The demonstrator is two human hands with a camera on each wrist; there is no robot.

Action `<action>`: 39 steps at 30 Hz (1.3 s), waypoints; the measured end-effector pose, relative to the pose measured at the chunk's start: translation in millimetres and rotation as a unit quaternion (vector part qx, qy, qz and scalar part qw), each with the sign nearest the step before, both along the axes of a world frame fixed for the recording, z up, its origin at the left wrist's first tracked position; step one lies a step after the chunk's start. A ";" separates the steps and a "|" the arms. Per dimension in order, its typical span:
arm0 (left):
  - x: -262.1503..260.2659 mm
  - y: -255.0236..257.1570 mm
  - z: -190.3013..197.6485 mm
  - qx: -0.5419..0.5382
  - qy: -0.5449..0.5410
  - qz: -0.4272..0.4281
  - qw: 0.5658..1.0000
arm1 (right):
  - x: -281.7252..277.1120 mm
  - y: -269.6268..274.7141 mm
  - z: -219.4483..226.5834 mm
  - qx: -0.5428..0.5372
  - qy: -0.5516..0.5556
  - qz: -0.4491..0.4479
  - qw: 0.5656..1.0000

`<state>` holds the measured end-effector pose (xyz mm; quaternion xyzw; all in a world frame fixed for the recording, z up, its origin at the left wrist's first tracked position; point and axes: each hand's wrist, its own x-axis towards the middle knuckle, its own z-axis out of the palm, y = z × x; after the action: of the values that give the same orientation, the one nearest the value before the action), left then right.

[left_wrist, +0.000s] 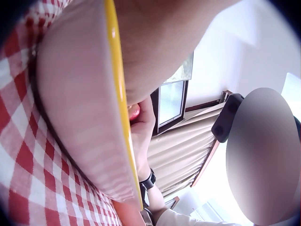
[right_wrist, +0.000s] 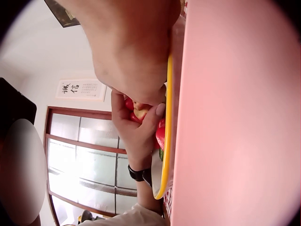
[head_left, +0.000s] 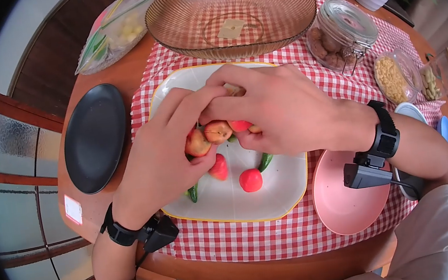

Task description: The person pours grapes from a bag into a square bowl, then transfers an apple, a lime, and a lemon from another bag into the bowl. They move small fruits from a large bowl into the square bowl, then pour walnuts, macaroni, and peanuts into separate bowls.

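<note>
Both hands meet over a white plate point(head_left: 282, 200) with a yellow rim. My left hand point(head_left: 160, 142) curls its fingers and thumb round small red-and-yellow fruits point(head_left: 197, 144). From the other side, my right hand point(head_left: 287, 110) bends its fingers over the same cluster, its thumb beside a red one point(head_left: 240, 125). A yellowish fruit point(head_left: 217, 133) with a dark line shows between the hands. The right wrist view shows red and yellow fruit point(right_wrist: 140, 114) within the left hand's grip. Below them on the plate lie red round pieces point(head_left: 251, 180) and green pepper-like pieces point(head_left: 265, 161).
A ribbed amber glass bowl point(head_left: 177, 28) stands behind the plate. A black oval plate point(head_left: 95, 139) lies left, a pink plate point(head_left: 349, 203) right. A lidded jar point(head_left: 329, 43), a container of yellow bits point(head_left: 391, 80) and a plastic bag point(head_left: 121, 29) stand farther back.
</note>
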<state>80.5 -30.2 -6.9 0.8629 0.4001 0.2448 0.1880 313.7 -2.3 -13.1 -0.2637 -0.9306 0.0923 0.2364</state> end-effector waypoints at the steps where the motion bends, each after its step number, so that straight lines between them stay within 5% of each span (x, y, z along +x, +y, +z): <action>1: -0.5 0.9 1.1 0.019 -0.024 -0.006 0.999 | 0.3 0.4 1.1 0.016 0.017 -0.009 1.000; 8: -10.7 9.7 4.5 0.060 -0.091 -0.089 0.990 | 3.9 4.7 4.1 -0.040 0.147 0.098 0.983; 10: -11.8 10.6 7.4 -0.005 -0.070 -0.148 0.987 | 2.2 6.6 3.9 -0.031 0.133 0.122 0.983; 15: -10.6 0.8 8.0 -0.047 0.026 -0.126 0.991 | 2.6 -4.1 12.0 -0.075 0.023 0.150 0.986; 20: -5.2 -1.0 4.6 0.052 0.130 -0.088 0.986 | 2.1 -8.2 7.2 -0.038 -0.015 0.130 0.991; 39: -1.1 -1.1 2.0 -0.005 0.027 -0.028 0.999 | -3.5 -3.6 3.2 0.052 0.007 0.049 0.997</action>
<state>79.3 -31.3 -4.9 0.8790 0.3821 0.2145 0.1881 310.2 -5.9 -9.9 -0.2045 -0.9442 0.0569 0.2517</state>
